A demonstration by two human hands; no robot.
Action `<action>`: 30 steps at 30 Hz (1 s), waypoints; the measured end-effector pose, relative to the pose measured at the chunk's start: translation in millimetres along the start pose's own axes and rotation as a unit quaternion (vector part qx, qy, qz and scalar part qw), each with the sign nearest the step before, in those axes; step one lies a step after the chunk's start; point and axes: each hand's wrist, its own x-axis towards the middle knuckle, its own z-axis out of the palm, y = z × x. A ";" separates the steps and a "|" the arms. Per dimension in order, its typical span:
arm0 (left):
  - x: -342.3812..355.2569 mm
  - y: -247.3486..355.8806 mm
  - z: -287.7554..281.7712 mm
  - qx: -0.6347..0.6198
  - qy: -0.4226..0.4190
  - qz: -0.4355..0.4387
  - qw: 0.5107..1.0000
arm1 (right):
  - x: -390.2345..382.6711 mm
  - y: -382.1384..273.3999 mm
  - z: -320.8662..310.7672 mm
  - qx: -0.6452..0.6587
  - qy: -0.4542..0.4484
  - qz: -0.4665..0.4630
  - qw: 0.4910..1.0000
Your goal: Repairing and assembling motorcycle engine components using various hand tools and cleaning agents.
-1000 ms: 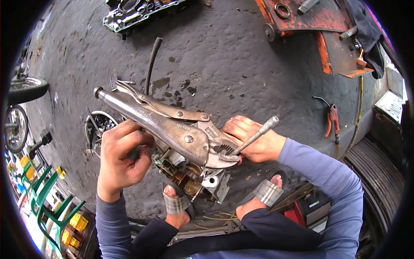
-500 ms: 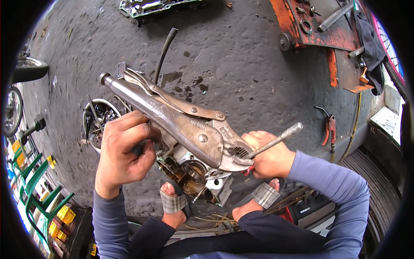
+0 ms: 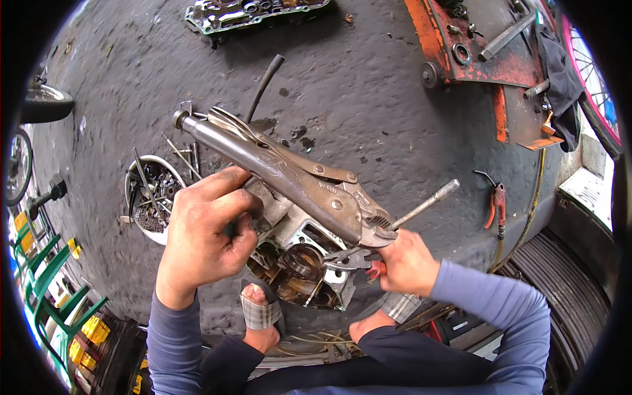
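Note:
Large worn metal locking pliers (image 3: 283,181) lie slantwise across the middle, close to me. Their jaws are closed round a threaded metal rod (image 3: 428,204) that sticks out to the upper right. My left hand (image 3: 214,227) is curled at the pliers' left side, its upper fingertips passing behind the body. Behind the jaws, my right hand (image 3: 411,263) is closed round small red-handled pliers (image 3: 349,259); its fingertips are partly hidden. Below them an opened engine block (image 3: 303,263) with a round bore rests on the ground between my sandalled feet.
A white bowl (image 3: 155,230) of metal parts stands at left. An oily engine casting (image 3: 257,14) lies at the far side. To the right are an orange metal stand (image 3: 487,59) with tools and a red air gun (image 3: 495,207) on a hose. Green chairs (image 3: 56,289) stand at lower left.
The locking pliers and my left hand have shifted right. My right hand has come lower and nearer the engine block, and the red-handled pliers' jaws now show more clearly over the block.

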 end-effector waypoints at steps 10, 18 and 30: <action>15.0 11.8 12.8 0.039 -0.022 -0.001 0.999 | 75.6 80.2 -17.3 -0.057 -0.007 -0.185 0.981; 13.0 9.9 13.8 0.051 -0.008 0.006 0.999 | 8.1 30.6 -2.8 0.081 -0.048 -0.001 0.996; 14.7 11.1 19.0 0.072 0.000 0.001 0.997 | -15.6 12.2 -14.5 0.102 -0.054 0.015 0.993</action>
